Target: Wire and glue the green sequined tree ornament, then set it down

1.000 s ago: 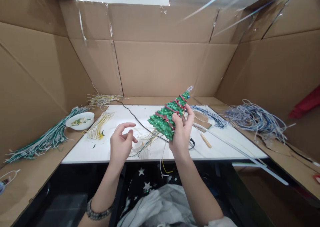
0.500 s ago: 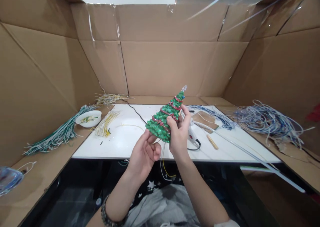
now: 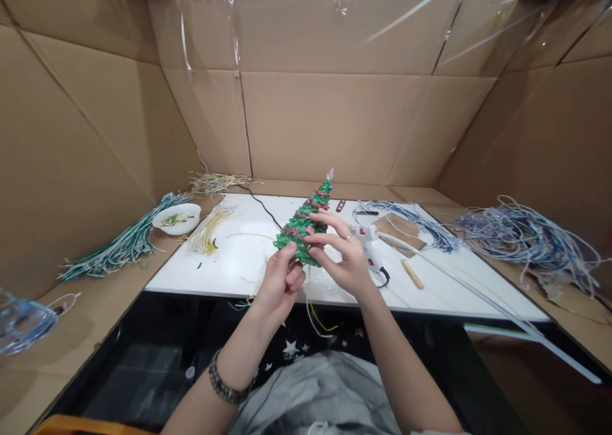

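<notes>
We hold a small green Christmas tree (image 3: 305,223) above the near edge of the white table (image 3: 239,266), between both our hands. Our left hand (image 3: 280,282) closes its grip on the tree's wide lower end from below, fingers curled around the base where thin wires (image 3: 313,307) hang down. Our right hand (image 3: 342,256) sits just to the right of the tree, fingers spread and lightly touching its lower branches rather than pinching them. The tree's long axis tilts up and to the right, away from us, its tip pointing toward the cardboard back wall (image 3: 344,122). The left hand is nearer the base; the right is beside the middle. A white glue gun (image 3: 370,247) lies on the table just behind the right hand.
</notes>
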Tool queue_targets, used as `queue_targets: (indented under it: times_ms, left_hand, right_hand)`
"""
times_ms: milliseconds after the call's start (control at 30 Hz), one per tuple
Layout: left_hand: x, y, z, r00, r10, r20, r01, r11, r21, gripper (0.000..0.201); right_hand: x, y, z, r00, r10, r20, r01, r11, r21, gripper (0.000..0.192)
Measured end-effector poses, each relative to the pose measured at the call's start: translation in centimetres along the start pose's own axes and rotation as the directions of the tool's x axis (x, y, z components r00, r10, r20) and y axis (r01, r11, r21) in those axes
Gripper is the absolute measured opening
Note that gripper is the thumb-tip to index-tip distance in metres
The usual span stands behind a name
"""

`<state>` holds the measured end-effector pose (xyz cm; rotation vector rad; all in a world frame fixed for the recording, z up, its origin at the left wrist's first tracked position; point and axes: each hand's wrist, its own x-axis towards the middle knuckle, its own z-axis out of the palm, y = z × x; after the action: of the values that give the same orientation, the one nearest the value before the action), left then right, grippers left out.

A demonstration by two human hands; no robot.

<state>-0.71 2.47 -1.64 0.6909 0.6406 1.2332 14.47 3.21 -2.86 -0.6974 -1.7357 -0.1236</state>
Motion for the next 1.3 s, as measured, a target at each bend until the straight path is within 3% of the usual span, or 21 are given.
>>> queue_targets:
  times_ms: [167, 400, 967, 1300]
  left_hand:
    - [0.5, -0.6, -0.3, 0.999, -0.042, 0.006, 0.043, 0.997, -0.065, 0.049]
    - [0.3, -0.6, -0.3, 0.999, -0.044, 0.016, 0.045, 0.995, -0.091, 0.054]
    - [0.4, -0.5, -0.3, 0.999, -0.024, -0.044, 0.021, 0.998, -0.054, 0.051]
    - [0.5, -0.7, -0.4, 0.998, -0.013, -0.058, 0.01, 0.999, -0.043, 0.052]
  right_hand:
    - [0.5, 1.0, -0.3, 0.997, -0.079, 0.015, 0.08, 0.995, -0.065, 0.013]
    - [0.6, 0.5, 0.2, 1.0, -0.007, -0.027, 0.007, 1.0, 0.009, 0.011]
    - [0.3, 0.2, 1.5, 0.997, -0.028, -0.074, 0.022, 0.996, -0.083, 0.014]
    - [-0.1, -0.5, 1.9, 0.995, 0.03, -0.093, -0.04, 0.993, -0.111, 0.018]
